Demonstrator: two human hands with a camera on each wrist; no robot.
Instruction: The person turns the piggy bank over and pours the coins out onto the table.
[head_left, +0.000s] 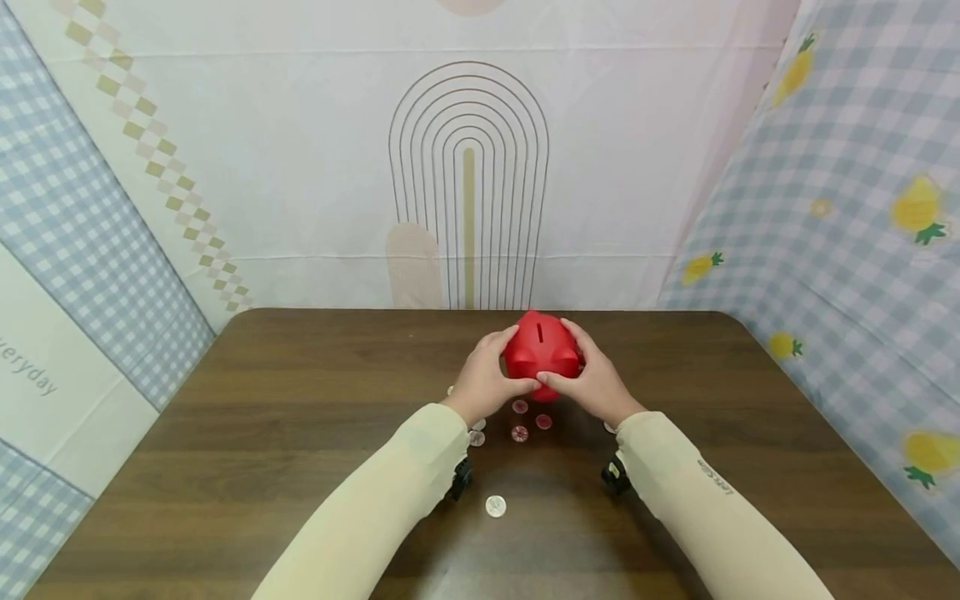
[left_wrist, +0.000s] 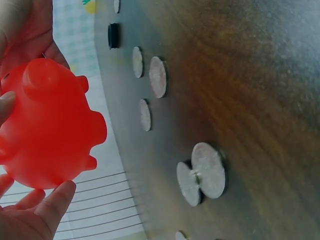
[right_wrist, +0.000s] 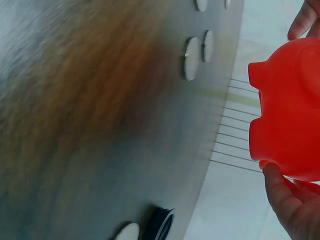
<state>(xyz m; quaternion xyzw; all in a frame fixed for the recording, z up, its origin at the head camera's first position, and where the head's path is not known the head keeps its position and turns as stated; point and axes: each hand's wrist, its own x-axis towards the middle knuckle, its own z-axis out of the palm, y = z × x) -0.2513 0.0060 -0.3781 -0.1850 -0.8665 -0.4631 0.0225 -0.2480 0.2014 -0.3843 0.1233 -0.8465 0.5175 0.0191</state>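
A red piggy bank (head_left: 542,342) with a dark slot in its top is held up over the far part of the table. My left hand (head_left: 486,377) grips its left side and my right hand (head_left: 597,385) its right, the two thumbs meeting at the near end. In the left wrist view the stubby feet of the piggy bank (left_wrist: 50,125) stand off from the tabletop. Below and nearer lie several silvery coins, among them a coin (head_left: 520,433) under the bank and another coin (head_left: 496,506) between my forearms.
The brown wooden table (head_left: 337,367) ends at a patterned cloth (head_left: 315,167) hanging behind it. A small round black piece (right_wrist: 159,225) lies beside a coin (right_wrist: 129,232) in the right wrist view. Two coins overlap, one coin (left_wrist: 208,170) leaning on the other.
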